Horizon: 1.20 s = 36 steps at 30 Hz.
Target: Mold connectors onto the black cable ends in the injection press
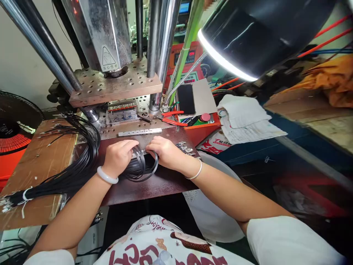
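While the left hand [119,156] and right hand [168,152] work at the frame's centre, each grip is narrow, fingers closed on the black cables [141,162]; the exact pinch is partly hidden. The cables, above the bench [124,197], bow into loops bulging toward the bottom of the frame; so bent, they show no single long axis, though their upper parts point to the fingertips. Preparation appears under way, its finished share unclear. At left, the bundle [89,151] curves from lower left upward, apparently remaining stock. Beyond, the strip [140,132] lies left to right; the press [118,88] stands upper left.
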Motion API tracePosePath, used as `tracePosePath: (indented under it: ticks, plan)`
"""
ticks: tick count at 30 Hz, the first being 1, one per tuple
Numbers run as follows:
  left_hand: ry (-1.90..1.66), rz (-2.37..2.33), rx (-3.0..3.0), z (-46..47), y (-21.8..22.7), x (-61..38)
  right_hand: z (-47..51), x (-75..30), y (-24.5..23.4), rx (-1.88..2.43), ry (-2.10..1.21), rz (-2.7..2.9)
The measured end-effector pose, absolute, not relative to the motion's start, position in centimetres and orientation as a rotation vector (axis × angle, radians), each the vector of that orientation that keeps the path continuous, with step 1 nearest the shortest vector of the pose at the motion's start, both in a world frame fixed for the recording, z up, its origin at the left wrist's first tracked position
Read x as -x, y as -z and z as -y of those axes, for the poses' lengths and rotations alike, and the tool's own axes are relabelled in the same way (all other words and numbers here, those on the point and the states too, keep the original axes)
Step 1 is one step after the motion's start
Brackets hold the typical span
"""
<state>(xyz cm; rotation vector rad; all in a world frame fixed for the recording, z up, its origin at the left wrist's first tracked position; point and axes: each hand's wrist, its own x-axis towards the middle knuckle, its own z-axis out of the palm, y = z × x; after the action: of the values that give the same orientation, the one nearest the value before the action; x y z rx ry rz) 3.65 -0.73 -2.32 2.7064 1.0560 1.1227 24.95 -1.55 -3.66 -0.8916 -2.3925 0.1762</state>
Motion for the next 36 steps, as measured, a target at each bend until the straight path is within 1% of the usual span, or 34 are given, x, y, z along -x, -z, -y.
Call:
tracePosePath:
  ticks: [2,6,11,16,18,21,23,26,28,31,33,36]
  plan:
    - [-1.122,-1.053,-2.563,0.5,2.5,-3.7,1.6,-25.1,3.6,0.908,-0.181,2.404]
    - [-0.86,-1.145,-2.447,0.2,2.9,-3.9,1.9,-25.2,3.8,0.911,-0.19,2.395]
    - [-0.98,-1.129,-2.304,0.6,2.7,-4.2,1.8,-24.8,4.2,0.918,-0.199,2.404]
    - [-0.85,-1.18,-2.44,0.8,2.8,-4.7,1.8,-26.4,2.8,1.022,-0.353,2.368]
    - [-0.857,-1.196,-2.507,0.8,3.1,-4.8,2.1,-27.8,1.9,1.049,-0.483,2.275]
    - [-0.904,-1.192,-2.588,1.0,3.5,-4.9,2.3,-29.7,0.9,0.917,-0.663,2.136]
    - [-0.94,-1.171,-2.666,1.1,3.5,-5.0,2.3,-30.3,0.9,0.882,-0.591,2.089]
    - [-0.969,-1.064,-2.863,1.6,3.4,-5.1,2.0,-30.0,1.6,1.063,-0.314,2.011]
    - [-0.962,-0.958,-2.966,1.9,3.4,-5.2,1.9,-29.3,2.3,1.134,-0.268,1.936]
    - [-0.92,-0.871,-2.996,2.2,3.5,-5.3,1.8,-28.3,3.1,1.079,-0.462,1.841]
    - [-0.903,-0.919,-2.949,2.1,3.8,-5.3,1.8,-27.8,3.4,1.04,-0.618,1.798]
    - [-0.931,-1.077,-2.747,1.6,3.9,-5.1,1.4,-27.5,3.6,1.029,-0.674,1.87]
